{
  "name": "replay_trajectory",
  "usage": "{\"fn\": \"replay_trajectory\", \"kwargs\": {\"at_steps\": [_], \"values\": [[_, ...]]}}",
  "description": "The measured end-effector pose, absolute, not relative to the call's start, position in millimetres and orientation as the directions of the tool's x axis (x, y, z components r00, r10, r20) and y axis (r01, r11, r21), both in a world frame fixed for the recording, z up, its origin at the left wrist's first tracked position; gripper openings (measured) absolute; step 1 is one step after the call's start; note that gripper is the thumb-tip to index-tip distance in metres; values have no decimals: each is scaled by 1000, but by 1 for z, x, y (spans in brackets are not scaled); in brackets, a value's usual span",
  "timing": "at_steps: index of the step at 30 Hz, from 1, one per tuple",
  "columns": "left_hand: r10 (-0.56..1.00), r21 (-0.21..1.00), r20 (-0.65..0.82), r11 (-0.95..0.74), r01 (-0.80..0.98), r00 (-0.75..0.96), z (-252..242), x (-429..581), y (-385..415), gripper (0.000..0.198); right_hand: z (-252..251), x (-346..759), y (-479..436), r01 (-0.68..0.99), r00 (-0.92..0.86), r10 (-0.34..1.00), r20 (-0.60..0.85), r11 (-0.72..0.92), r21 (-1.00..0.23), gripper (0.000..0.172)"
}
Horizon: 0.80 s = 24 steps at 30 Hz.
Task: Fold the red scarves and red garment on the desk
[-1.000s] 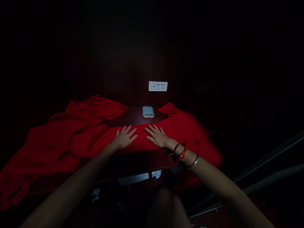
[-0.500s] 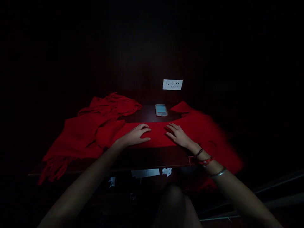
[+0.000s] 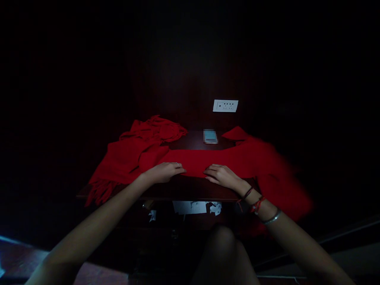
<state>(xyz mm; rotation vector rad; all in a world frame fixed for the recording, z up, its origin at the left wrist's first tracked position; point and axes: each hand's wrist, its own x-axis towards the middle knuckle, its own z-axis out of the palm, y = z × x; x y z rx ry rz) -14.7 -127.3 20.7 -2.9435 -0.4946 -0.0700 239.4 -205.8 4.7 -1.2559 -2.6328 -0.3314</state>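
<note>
A long red scarf [image 3: 194,158] with fringed ends lies across the dark wooden surface [image 3: 192,190]. Its middle forms a flat strip, while the left part is bunched in loose folds and the right part spreads over the near edge. At the strip's near edge, my left hand [image 3: 166,171] has its fingers bent together on the cloth. My right hand [image 3: 222,175], with several bracelets on the wrist, curls its fingers on the same edge a short way to the right. Both sets of fingertips are partly hidden.
Behind the strip lies a small pale-blue rectangular object [image 3: 210,136], blurred by pixels. A white socket panel [image 3: 225,105] is on the dark wall. White paper pieces [image 3: 190,207] show below the surface's front edge, and a knee [image 3: 222,241] is close in front.
Both hands have drawn back from on top of the strip to its near edge, and their spread fingers have closed in. The view has shifted slightly left.
</note>
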Motion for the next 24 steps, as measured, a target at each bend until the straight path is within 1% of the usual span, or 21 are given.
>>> {"fn": "replay_trajectory", "kwargs": {"at_steps": [2, 4, 6, 11, 15, 18, 20, 24], "values": [[355, -171, 102, -914, 368, 929, 18, -13, -130, 44, 8, 235, -203, 770, -634, 724, 271, 625, 130, 32], [391, -196, 148, -889, 415, 908, 13, -10, -131, 31, 8, 229, -200, 762, -640, 712, 288, 637, 120, 33], [413, -209, 200, -868, 450, 889, 6, -7, -132, 24, 6, 223, -196, 758, -638, 700, 320, 644, 102, 33], [427, -189, 335, -843, 503, 840, -6, -4, -129, 26, -2, 214, -187, 762, -623, 685, 379, 640, 96, 26], [450, -121, 385, -841, 528, 806, -7, -5, -127, 25, -4, 213, -189, 783, -602, 698, 388, 611, 116, 24], [464, -88, 397, -839, 536, 792, -7, -5, -128, 26, -2, 212, -191, 786, -605, 696, 386, 600, 150, 26], [457, -101, 388, -842, 530, 800, -6, -5, -129, 29, -1, 211, -192, 786, -610, 695, 381, 593, 175, 25], [428, -175, 368, -840, 514, 825, -4, -4, -131, 31, 0, 209, -191, 775, -631, 694, 346, 587, 235, 18]]}}
